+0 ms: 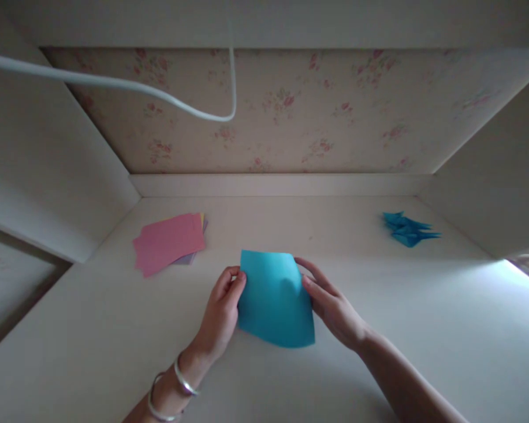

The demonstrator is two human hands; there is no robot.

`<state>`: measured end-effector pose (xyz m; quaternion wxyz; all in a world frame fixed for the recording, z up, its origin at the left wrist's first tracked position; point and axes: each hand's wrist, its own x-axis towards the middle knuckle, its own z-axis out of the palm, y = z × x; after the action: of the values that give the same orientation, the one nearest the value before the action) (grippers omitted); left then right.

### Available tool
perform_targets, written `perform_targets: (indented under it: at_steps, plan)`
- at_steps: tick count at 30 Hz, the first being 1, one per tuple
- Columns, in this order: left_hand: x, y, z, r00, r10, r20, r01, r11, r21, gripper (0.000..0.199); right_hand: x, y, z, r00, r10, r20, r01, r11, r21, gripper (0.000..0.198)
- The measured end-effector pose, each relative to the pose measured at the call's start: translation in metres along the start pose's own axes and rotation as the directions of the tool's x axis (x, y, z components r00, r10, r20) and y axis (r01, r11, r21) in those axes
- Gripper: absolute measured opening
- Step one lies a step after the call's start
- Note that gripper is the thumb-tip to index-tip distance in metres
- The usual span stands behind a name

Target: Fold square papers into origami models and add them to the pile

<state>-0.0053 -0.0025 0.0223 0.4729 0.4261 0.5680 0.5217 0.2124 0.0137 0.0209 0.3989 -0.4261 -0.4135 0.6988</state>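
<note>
A blue sheet of paper is held up between both hands, slightly curved, above the white tabletop. My left hand pinches its left edge, thumb in front and fingers mostly behind it. At the right edge, my right hand grips the sheet with the thumb on its face and a finger reaching behind the upper corner. Two silver bangles circle the left wrist.
On the left lies a fanned stack of paper, pink on top with yellow and purple edges showing. Several folded blue paper pieces rest at the back right. A white cable hangs before the floral wall. White panels flank the table.
</note>
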Motion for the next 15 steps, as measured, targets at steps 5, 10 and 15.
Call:
perform_targets:
  at_steps: [5, 10, 15]
  plan:
    - [0.011, -0.011, -0.006, 0.999, -0.031, 0.021, 0.029, 0.996, 0.086, 0.034, 0.011, 0.009, -0.003, 0.996, -0.049, -0.078, 0.056, 0.995, 0.087, 0.084]
    - [0.015, -0.013, -0.01, 0.981, -0.121, 0.15, 0.101, 0.986, 0.135, 0.046, 0.015, 0.015, -0.011, 0.986, -0.096, -0.134, 0.096, 0.995, -0.003, 0.087]
    - [0.018, -0.016, -0.01, 0.962, -0.134, 0.239, 0.134, 0.991, 0.016, 0.049, 0.017, 0.015, -0.012, 0.984, -0.103, -0.148, 0.098, 0.994, -0.041, 0.086]
